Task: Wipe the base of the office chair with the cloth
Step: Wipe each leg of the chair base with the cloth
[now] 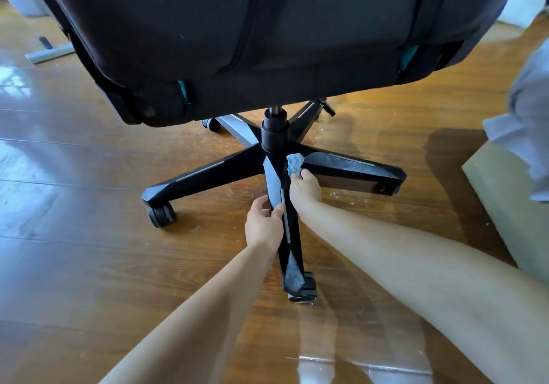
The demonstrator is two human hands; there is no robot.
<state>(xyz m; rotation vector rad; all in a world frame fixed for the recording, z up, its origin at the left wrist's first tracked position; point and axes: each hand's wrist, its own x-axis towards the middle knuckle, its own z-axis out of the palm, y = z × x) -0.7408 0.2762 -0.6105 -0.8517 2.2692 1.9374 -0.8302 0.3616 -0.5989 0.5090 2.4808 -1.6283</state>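
Head view shows the right hand (304, 189) pinching the cloth (294, 163) beside the hub, while the left hand (263, 224) grips the near leg (292, 253) running toward the person.

Both forearms bare, no sleeves; left hand (263, 223), right hand (305, 190) ungloved, ringless

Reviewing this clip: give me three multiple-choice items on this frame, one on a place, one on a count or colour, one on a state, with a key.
1. Where is the cloth?
A. at the base's hub
B. on the floor
C. on the seat

2. How many legs of the base show?
A. three
B. five
C. seven

3. What is the left hand doing?
A. hanging free
B. gripping the near leg
C. holding the cloth

Key: A, the right hand presses it beside the column; B, five spokes leave the hub; B, its fingers wrap that leg.
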